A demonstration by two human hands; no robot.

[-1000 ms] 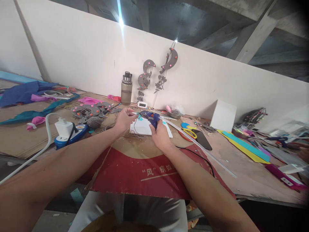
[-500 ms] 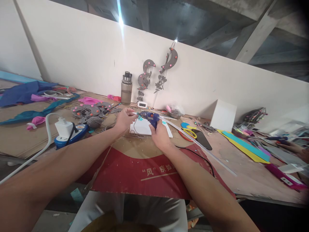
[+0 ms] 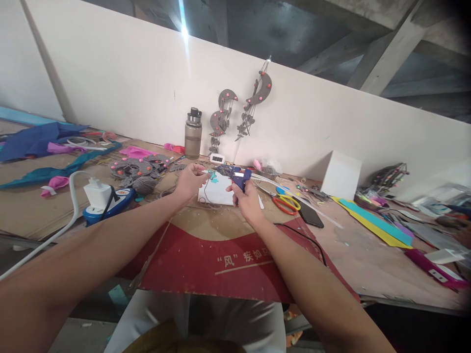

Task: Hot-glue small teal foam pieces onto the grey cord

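Thumb and fingers of my left hand (image 3: 189, 182) are pinched together at grey yarn (image 3: 206, 192), which loops down from the fingertips. Small teal cut-out pieces (image 3: 213, 177) are just right of those fingertips, over a white sheet (image 3: 220, 195). My right hand (image 3: 248, 201) is wrapped round the handle of a blue hot glue gun (image 3: 241, 182), its front end pointing left towards the teal pieces. A long clear glue stick (image 3: 301, 200) trails from its back to the right. The sheet lies on a red and brown cardboard (image 3: 191, 264).
Right of the glue gun lie scissors (image 3: 289, 203) and a phone (image 3: 311, 215). A water bottle (image 3: 193, 135) and small clock (image 3: 217, 158) stand by the wall. Left are a power strip (image 3: 110, 208) and grey felt pieces (image 3: 138, 167). Coloured sheets (image 3: 371, 223) lie right.
My right hand has shifted slightly right with the glue gun, drawing its front away from the left fingertips and uncovering the teal pieces. My left hand stays about where it was.
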